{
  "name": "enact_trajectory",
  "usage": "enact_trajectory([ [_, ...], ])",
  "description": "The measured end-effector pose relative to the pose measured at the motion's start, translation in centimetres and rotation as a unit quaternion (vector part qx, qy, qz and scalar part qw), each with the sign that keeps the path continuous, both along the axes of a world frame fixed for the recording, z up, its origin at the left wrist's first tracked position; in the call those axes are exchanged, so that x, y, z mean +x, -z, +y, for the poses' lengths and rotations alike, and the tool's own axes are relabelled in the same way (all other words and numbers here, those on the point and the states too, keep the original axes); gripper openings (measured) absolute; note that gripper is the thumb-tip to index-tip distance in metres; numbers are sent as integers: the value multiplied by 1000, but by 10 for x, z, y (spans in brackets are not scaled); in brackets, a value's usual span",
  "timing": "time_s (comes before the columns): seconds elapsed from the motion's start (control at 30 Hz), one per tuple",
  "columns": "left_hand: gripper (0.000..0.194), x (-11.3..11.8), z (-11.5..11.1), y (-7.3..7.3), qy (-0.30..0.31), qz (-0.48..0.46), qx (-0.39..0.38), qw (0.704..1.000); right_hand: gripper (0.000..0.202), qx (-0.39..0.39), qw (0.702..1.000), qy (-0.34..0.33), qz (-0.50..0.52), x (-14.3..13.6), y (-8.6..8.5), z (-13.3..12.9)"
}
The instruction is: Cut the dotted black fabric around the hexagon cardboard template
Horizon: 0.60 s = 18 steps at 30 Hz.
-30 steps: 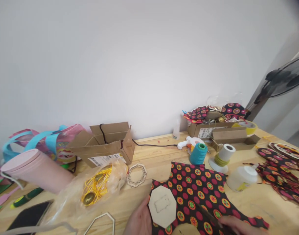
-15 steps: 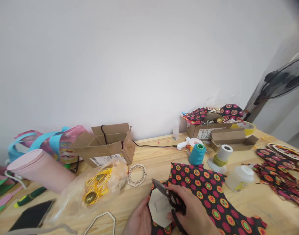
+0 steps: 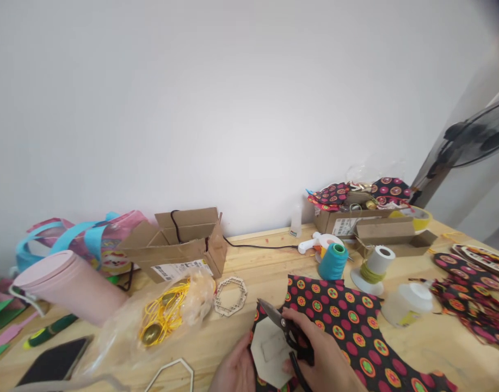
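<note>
Right hand: the right hand [image 3: 322, 356] is closed around the black handles of the scissors [image 3: 285, 332], fingers through the loops, at the bottom edge of the view.
Scissors: blades slightly parted, tips pointing up and left over the top corner of the template.
Left hand: the left hand [image 3: 235, 373] pinches the lower left edge of the template [image 3: 270, 351], thumb on top; the rest of the hand is cut off by the frame.
Template: a pale eight-sided card with a faint rectangle on it, lying on the left end of the fabric.
Fabric: the fabric [image 3: 347, 321] is black with red and orange dots, spread flat on the table [image 3: 249, 261] and running right from the hands.
Beside the blades: a wooden lattice ring [image 3: 230, 295] lies just up and left of the scissor tips, clear of them.
Left of the hands: a clear bag of yellow cord [image 3: 167, 316], a pink cup [image 3: 65, 286] on its side, a phone [image 3: 53, 366], and a wooden frame outline [image 3: 171, 373] at the bottom edge.
Behind: an open cardboard box [image 3: 179, 245] with a black cable [image 3: 257, 245] running along the table's back edge.
Right of the fabric: a teal thread spool [image 3: 333, 261], a white spool [image 3: 375, 264], and a white bottle [image 3: 406, 304].
Far right: more dotted cloth pieces [image 3: 469, 294] and a fan [image 3: 473, 136].
Writing: the box carries a white shipping label [image 3: 179, 269], its print too small to read.
</note>
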<state>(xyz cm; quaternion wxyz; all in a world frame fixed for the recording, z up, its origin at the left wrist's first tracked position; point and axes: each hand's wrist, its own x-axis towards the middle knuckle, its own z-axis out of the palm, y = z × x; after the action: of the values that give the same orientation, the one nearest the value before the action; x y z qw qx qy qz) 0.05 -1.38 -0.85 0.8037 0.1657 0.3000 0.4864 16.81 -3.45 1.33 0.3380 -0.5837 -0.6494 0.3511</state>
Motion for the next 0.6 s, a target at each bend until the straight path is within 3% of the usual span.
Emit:
enact_trajectory([
  [0.27, 36, -1, -1, 0, 44, -29, -29, 998, 54, 5, 996, 76, -36, -4, 4, 12],
  [0.6, 41, -1, -1, 0, 34, -28, -38, 998, 47, -9, 996, 92, 4, -8, -2, 18],
])
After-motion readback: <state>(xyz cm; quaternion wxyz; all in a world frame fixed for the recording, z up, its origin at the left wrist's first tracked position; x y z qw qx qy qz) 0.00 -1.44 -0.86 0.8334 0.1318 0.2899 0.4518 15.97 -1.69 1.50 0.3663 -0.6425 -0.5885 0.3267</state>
